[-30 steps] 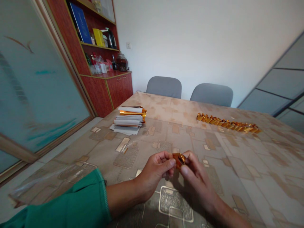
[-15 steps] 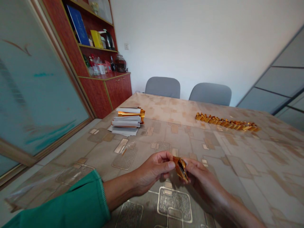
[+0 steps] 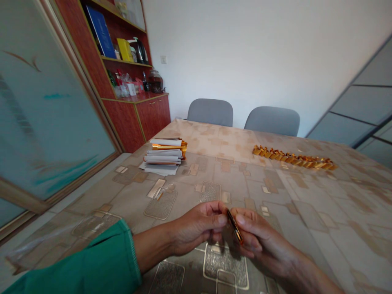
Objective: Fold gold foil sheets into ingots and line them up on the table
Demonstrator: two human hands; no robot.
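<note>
Between my hands, low over the table, is a small folded piece of shiny gold foil paper (image 3: 235, 228), now seen nearly edge-on as a thin dark and gold strip. My left hand (image 3: 203, 223) pinches its left side between thumb and fingers. From the other side my right hand (image 3: 252, 228) presses it with thumb and fingers closed. Farther off to the left lies a stack of grey-backed and gold paper sheets (image 3: 163, 161). On the right, a row of folded gold foil pieces (image 3: 294, 158) runs across the table.
A patterned cloth covers the table (image 3: 196, 171). Two grey chairs (image 3: 210, 112) stand at its far edge by the white wall. A red-brown cabinet (image 3: 134, 118) with bottles and a kettle is at the back left, beside a frosted glass door (image 3: 45, 102).
The foil piece has turned and flattened: its open, creased face showed before, and now a narrow edge shows. Both hands have moved slightly down, with the right fingers pressed against it.
</note>
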